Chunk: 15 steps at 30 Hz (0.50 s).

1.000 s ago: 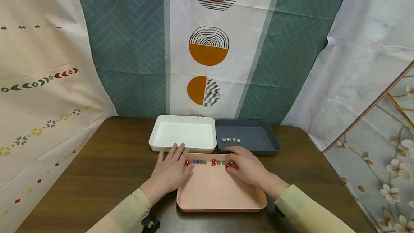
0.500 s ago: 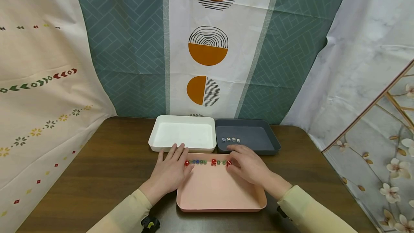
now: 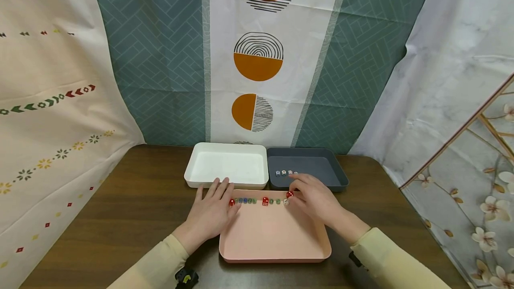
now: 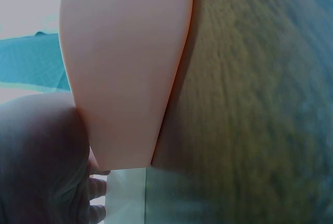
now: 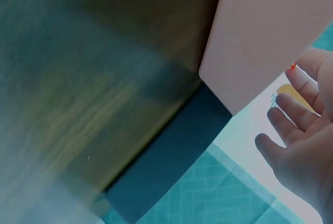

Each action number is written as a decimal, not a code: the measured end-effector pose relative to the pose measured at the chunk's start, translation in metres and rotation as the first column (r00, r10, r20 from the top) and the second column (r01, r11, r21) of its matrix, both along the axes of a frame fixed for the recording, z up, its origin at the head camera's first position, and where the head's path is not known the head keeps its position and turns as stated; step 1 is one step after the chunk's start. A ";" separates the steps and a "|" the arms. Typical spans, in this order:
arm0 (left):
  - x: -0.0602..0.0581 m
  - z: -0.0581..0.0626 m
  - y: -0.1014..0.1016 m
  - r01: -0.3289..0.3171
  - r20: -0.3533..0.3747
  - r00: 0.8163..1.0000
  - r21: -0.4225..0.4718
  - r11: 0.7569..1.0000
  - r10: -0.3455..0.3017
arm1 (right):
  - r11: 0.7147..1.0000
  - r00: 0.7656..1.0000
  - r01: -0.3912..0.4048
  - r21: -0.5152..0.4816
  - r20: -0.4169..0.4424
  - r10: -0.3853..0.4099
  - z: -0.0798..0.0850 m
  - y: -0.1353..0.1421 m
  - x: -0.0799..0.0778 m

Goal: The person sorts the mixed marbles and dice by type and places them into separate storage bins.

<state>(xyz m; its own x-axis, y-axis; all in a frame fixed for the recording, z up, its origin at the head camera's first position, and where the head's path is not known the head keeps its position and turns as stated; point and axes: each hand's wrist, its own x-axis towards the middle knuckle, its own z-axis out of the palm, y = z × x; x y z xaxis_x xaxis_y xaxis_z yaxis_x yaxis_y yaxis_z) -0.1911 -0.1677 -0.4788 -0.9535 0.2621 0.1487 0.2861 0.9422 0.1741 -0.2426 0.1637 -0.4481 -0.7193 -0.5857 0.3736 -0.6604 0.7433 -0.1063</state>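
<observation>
My right hand (image 3: pixel 315 202) pinches a red die (image 3: pixel 290 194) between thumb and index finger, over the far rim of the pink tray (image 3: pixel 277 235). In the right wrist view a sliver of the red die (image 5: pixel 292 66) shows at the fingertips. Just below it in the head view, a whitish die (image 3: pixel 286 201) ends a row on the tray. That row also holds a larger red die (image 3: pixel 265 201), another red die (image 3: pixel 232 202) and several small green and blue translucent pieces (image 3: pixel 245 200). My left hand (image 3: pixel 213 211), fingers spread and straight, rests at the tray's upper left corner.
Behind the pink tray, a white tray (image 3: pixel 226 164) stands at left and a dark grey tray (image 3: pixel 317 171) at right. Several small white dice (image 3: pixel 283 173) lie in the grey one, partly behind my right fingers. All stand on a brown wooden table (image 3: pixel 132 208).
My right hand has moved away and to the right with the red die, from the row toward the grey tray. A whitish die now shows at the row's end. The left hand stays still.
</observation>
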 end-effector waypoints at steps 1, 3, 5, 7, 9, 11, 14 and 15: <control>0.000 0.000 0.000 0.001 -0.002 1.000 -0.001 1.000 -0.001 | 1.000 1.000 0.003 -0.004 -0.001 -0.003 0.001 0.001 -0.001; 0.001 0.001 0.000 0.002 -0.007 1.000 0.000 1.000 -0.002 | 1.000 1.000 0.010 -0.011 -0.005 -0.010 0.002 0.003 -0.002; 0.001 0.001 0.000 0.001 -0.005 1.000 -0.002 1.000 -0.001 | 1.000 1.000 0.015 -0.016 -0.007 -0.016 0.004 0.004 -0.004; 0.002 0.001 0.000 0.002 -0.004 1.000 0.000 1.000 -0.002 | 1.000 1.000 0.022 -0.018 -0.004 -0.022 0.005 0.006 -0.006; 0.002 0.001 0.000 0.003 -0.004 1.000 0.005 1.000 -0.003 | 0.999 1.000 0.031 -0.016 -0.004 -0.031 0.005 0.009 -0.008; 0.002 0.001 0.000 0.003 -0.003 1.000 0.009 1.000 -0.003 | 0.999 0.999 0.042 -0.016 0.006 -0.042 0.005 0.011 -0.010; 0.001 0.000 0.000 0.004 -0.001 1.000 0.013 1.000 -0.004 | 0.998 0.998 0.056 -0.019 0.027 -0.055 0.006 0.014 -0.012; 0.001 0.000 0.000 0.004 -0.002 1.000 0.014 1.000 -0.004 | 0.998 0.998 0.057 -0.021 0.033 -0.056 0.007 0.014 -0.013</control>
<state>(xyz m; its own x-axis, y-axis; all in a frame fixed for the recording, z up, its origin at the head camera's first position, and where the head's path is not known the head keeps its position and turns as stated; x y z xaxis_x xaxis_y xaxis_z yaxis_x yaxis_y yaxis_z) -0.1900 -0.1677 -0.4792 -0.9523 0.2635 0.1539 0.2900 0.9386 0.1872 -0.2556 0.1780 -0.4414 -0.7630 -0.5357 0.3618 -0.6133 0.7768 -0.1431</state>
